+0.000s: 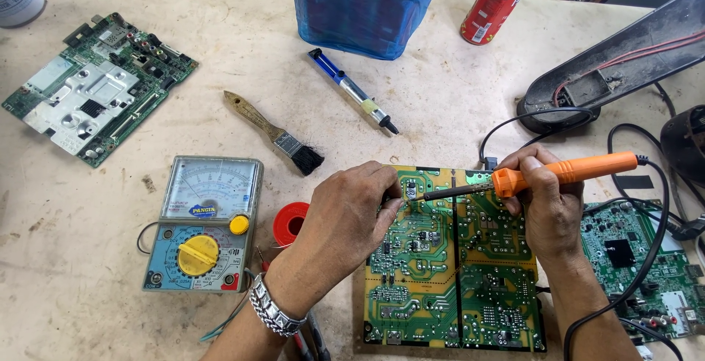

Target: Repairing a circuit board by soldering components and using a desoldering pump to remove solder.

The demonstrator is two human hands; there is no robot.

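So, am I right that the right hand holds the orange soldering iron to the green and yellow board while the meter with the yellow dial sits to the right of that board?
Not quite: the meter sits to the left of the board, as the head view shows. The right hand does hold the soldering iron to it.

orange-handled soldering iron [547, 175], tip on yellow-green circuit board [452, 273]
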